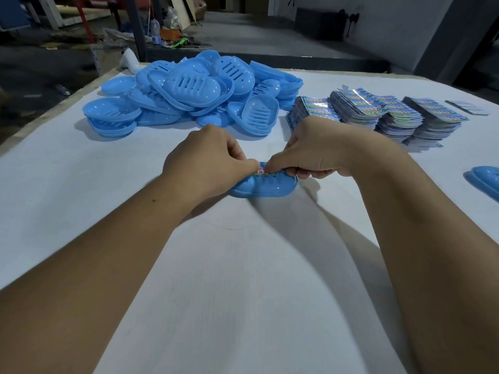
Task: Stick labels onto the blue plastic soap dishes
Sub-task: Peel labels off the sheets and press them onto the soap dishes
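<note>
**Label going onto a dish at centre frame**

At the centre of the frame a blue soap dish (263, 187) lay on the white table (81, 184), and both hands met over its far rim. The left hand (208, 160) had its fingers curled, thumb pressed down on a small label (260, 168) with red print; the right hand (310, 155) pinched the same label from the other side, fingertips tucked against the dish's slots. Most of the label was hidden under the thumbs.

In the upper middle sat the pile of unlabelled dishes (194, 93), and to its right the stacks of printed labels (378, 114). Another dish (486, 182) showed at the right edge.

The likely risk was a crooked or creased label: the dish seemed held only by the pressing fingers, so uneven pressure could slide it on the smooth sheet. Pressing over the slots might also leave an edge unstuck.
</note>
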Demonstrator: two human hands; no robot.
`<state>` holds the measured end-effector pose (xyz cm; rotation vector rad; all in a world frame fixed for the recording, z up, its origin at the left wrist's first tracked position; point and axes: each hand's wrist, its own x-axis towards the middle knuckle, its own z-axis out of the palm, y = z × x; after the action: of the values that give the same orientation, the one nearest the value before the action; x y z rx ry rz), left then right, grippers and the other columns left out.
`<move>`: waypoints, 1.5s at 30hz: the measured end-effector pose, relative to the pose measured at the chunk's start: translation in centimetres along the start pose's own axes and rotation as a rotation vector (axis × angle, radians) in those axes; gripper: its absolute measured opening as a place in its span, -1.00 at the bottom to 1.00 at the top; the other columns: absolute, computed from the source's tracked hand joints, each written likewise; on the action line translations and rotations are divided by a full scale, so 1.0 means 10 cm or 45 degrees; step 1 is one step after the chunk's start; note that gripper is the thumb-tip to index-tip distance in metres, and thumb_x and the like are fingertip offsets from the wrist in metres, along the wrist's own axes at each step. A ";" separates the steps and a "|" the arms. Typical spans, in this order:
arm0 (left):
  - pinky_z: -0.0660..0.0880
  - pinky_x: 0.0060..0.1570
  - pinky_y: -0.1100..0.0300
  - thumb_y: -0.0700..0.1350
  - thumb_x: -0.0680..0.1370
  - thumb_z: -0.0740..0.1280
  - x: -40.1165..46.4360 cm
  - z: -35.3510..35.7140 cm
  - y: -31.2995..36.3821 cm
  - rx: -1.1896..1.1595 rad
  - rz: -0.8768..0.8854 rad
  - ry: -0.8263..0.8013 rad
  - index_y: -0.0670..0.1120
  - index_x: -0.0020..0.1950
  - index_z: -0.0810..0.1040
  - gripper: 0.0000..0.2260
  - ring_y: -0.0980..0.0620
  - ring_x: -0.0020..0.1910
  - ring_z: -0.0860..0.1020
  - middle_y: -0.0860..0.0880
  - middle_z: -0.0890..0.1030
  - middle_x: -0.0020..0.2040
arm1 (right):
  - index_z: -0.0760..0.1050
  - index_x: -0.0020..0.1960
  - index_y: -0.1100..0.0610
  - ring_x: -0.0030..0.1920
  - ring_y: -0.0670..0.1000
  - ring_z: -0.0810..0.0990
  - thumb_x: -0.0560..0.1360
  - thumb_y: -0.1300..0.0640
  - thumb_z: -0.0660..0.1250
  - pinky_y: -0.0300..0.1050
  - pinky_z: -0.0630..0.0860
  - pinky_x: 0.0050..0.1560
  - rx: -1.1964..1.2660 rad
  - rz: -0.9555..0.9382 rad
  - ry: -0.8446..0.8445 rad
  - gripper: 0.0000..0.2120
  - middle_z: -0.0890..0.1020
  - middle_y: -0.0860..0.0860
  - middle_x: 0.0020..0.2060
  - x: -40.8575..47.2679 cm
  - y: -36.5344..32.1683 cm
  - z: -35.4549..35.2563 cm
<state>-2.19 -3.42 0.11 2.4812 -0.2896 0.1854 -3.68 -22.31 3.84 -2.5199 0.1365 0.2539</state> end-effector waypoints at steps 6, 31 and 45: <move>0.50 -0.26 0.17 0.20 0.37 0.55 0.02 0.02 -0.02 -0.047 0.020 -0.018 0.01 -0.36 0.63 -0.70 0.16 -0.28 0.60 0.25 0.62 -0.39 | 0.67 -0.33 0.19 -0.55 -0.05 0.55 0.31 -0.15 0.59 -0.27 0.55 -0.47 -0.053 -0.032 0.032 -0.61 0.62 0.00 -0.51 0.01 -0.01 0.01; 0.44 -0.21 0.14 0.21 0.48 0.47 0.15 0.02 -0.18 -0.494 -0.118 0.080 0.05 -0.20 0.58 -0.74 0.13 -0.26 0.55 0.12 0.61 -0.24 | 0.55 -0.18 0.04 -0.38 -0.16 0.55 0.35 -0.28 0.53 -0.17 0.61 -0.31 0.107 -0.229 0.258 -0.59 0.56 -0.15 -0.36 0.02 0.06 -0.10; 0.58 -0.10 -0.08 0.29 0.47 0.35 0.09 -0.05 -0.23 -0.252 0.068 0.271 0.08 -0.10 0.56 -0.71 -0.12 -0.23 0.60 0.05 0.62 -0.30 | 0.52 0.24 -0.12 0.07 0.02 0.60 0.35 -0.35 0.48 -0.08 0.49 -0.01 -0.275 -0.090 0.619 -0.44 0.64 -0.11 0.11 -0.65 0.65 -0.05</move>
<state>-0.77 -1.43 -0.66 2.2372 -0.2699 0.4195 -10.96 -27.64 2.00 -2.7477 0.2203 -0.3981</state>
